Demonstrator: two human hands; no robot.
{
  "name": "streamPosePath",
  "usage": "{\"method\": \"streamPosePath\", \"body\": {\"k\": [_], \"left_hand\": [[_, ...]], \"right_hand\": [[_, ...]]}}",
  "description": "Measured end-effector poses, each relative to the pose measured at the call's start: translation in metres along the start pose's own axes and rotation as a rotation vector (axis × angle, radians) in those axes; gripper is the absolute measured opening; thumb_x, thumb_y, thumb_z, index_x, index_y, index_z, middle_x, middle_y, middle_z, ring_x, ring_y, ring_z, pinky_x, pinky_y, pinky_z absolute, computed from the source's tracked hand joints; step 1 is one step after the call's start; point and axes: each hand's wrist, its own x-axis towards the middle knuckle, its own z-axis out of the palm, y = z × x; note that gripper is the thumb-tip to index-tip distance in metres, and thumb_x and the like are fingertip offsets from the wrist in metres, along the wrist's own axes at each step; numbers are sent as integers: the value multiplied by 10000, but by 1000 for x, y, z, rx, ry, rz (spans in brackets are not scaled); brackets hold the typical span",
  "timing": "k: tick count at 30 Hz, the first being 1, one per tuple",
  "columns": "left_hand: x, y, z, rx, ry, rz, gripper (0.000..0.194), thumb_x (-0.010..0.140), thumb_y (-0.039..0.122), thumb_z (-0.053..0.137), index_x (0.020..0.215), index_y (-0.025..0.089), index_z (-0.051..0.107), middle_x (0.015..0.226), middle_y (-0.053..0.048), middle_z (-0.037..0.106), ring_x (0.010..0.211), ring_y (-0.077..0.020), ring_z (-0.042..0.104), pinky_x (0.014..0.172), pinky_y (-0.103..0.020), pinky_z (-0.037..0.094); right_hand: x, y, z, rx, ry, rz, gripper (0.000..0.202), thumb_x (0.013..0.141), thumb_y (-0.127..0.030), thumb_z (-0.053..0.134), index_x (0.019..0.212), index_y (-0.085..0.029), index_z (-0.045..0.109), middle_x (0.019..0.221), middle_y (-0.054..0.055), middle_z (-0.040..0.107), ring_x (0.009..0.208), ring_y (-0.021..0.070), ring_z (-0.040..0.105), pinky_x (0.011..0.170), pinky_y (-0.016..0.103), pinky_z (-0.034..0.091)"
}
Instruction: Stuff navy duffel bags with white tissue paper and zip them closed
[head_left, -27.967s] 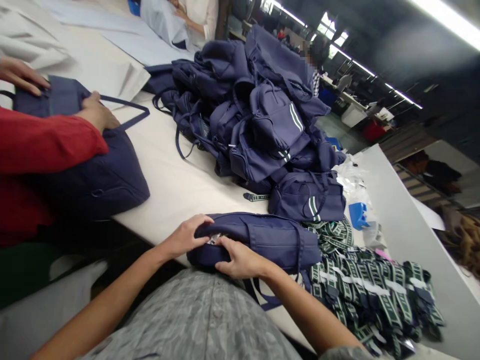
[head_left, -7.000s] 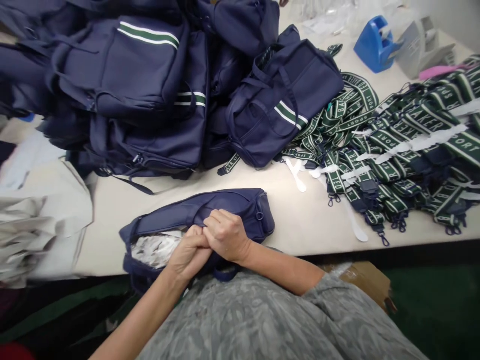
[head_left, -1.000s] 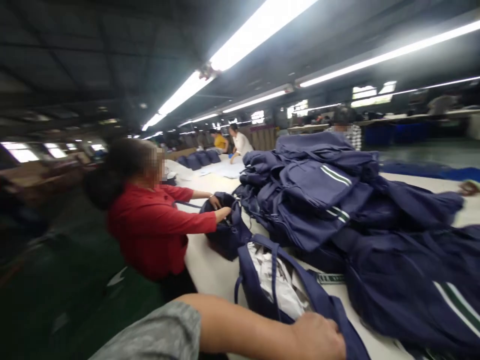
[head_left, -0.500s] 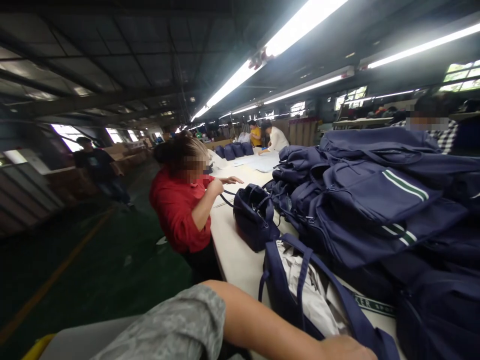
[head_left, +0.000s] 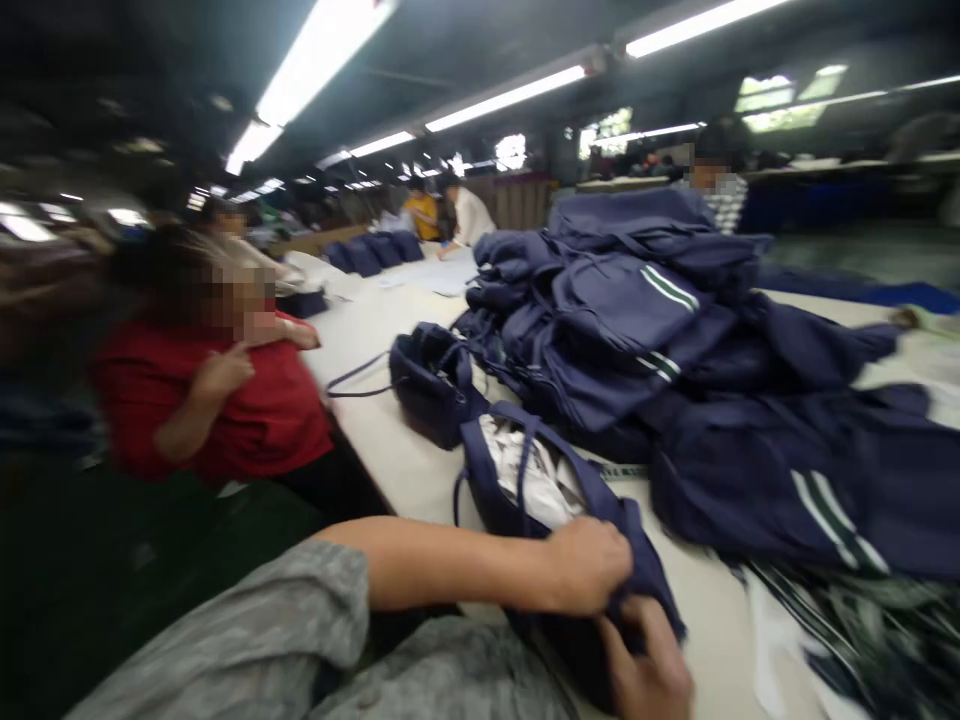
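Observation:
A navy bag stands open on the table, with crumpled pale paper or lining showing inside and its strap loop crossing the opening. My left hand, reaching in from a camouflage sleeve, is closed on the bag's upper edge near its close end. Right below it, my right hand has its thumb and fingers bent against the same end of the bag. What exactly lies between those fingers is blurred and partly hidden. A smaller navy bag stands just beyond, its long strap trailing left.
A large heap of navy bags with green-and-white stripes covers the table's right side. Striped trim strips lie at the lower right. A person in a red top stands close on the left. Other people work farther down the white table.
The view has swung right, so everything sits farther left. My right hand has come into view beside my left at the bag. The person in red no longer holds the smaller bag's strap.

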Motion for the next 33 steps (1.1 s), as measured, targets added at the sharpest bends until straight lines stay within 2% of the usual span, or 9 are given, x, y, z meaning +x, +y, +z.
{"method": "streamPosePath", "body": {"k": [2,3,5,8,15,21,26,30,33], "left_hand": [[-4,-9,-11,-87,-111,-120,75,721,108,630,767,114,688,814,-138,708,761,-244,665,622,-306,468],[-4,-16,-14,-118,-128,-136,107,720,69,595,733,134,679,804,-126,708,769,-239,666,640,-299,463],[-5,-32,-14,-172,-93,-118,194,698,6,527,707,151,656,820,-108,705,800,-234,663,676,-294,452],[-12,-53,-16,-243,-35,-95,209,714,16,474,640,171,593,744,-75,660,717,-206,627,640,-284,414],[-27,-80,-35,-290,3,-181,171,701,91,480,597,199,564,647,-15,621,651,-170,582,634,-267,381],[-24,-89,-43,-315,8,-200,138,704,149,532,592,206,587,657,-4,654,669,-170,595,645,-262,386],[-27,-86,-46,-402,-70,-266,114,691,130,575,621,204,627,685,13,690,707,-165,629,659,-238,402],[-20,-79,-33,-482,-117,-263,106,708,135,584,645,196,643,696,12,699,714,-161,637,658,-234,405],[-9,-77,-19,-480,-38,-257,106,740,176,582,669,189,659,732,-7,709,739,-167,639,667,-244,404]], "right_hand": [[-2,-10,6,53,-14,-66,135,890,-338,598,814,-239,546,778,40,602,752,215,589,702,360,492],[-1,-14,10,54,-23,-82,123,899,-285,579,805,-226,526,771,33,585,748,199,574,699,339,472],[3,-23,20,36,0,-107,138,896,-199,559,778,-216,490,758,22,557,742,183,545,679,312,435],[7,-34,29,22,41,-104,179,867,-126,561,750,-215,459,753,16,532,731,175,510,665,301,406],[7,-39,22,88,81,-87,200,854,-93,570,732,-215,469,744,10,522,731,171,500,675,301,405],[16,-40,-2,98,70,-118,231,869,-108,579,701,-215,461,724,10,528,718,170,504,681,307,416],[13,-26,-29,101,48,-110,222,864,-118,589,692,-208,483,746,18,559,734,165,527,695,304,433],[14,3,-37,136,7,-38,201,840,-143,627,691,-206,508,757,14,572,729,158,544,692,296,445],[22,19,-38,168,39,26,198,831,-179,659,695,-202,517,767,11,568,735,157,561,707,296,462]]}}
